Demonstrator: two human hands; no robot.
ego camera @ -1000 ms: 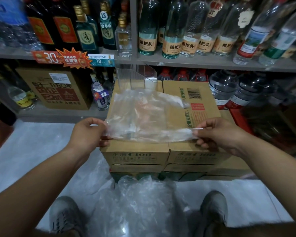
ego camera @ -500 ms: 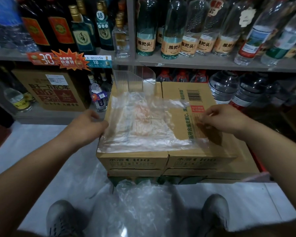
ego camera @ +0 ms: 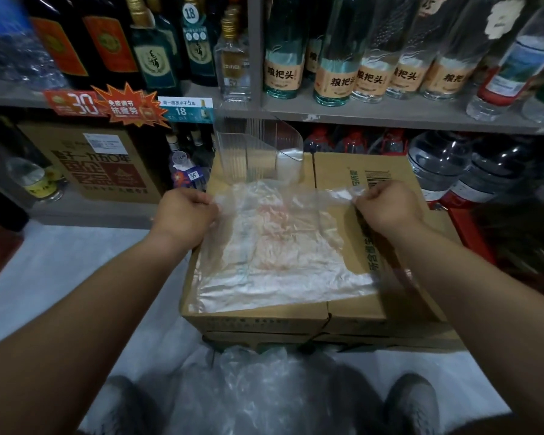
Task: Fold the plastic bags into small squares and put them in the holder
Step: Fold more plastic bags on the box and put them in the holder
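Observation:
A clear, crinkled plastic bag (ego camera: 277,255) with faint red print lies spread on top of a cardboard box (ego camera: 352,315). My left hand (ego camera: 186,215) grips the bag's far left corner. My right hand (ego camera: 387,207) pinches its far right corner, which is lifted a little off the box. The bag's near edge lies flat by the box's front edge. A clear plastic holder (ego camera: 258,149) stands upright at the back of the box, just beyond the bag. A heap of more clear bags (ego camera: 264,387) lies on the floor between my shoes.
Shelves of glass bottles (ego camera: 336,58) fill the wall behind the box. Big water jugs (ego camera: 437,161) stand at the right and a brown carton (ego camera: 101,164) at the left on the low shelf. More flat boxes lie stacked under the top one. The floor is pale grey.
The bag went from hanging in the air to lying flat on the box. Both hands then moved from its sides to its far corners and took hold there.

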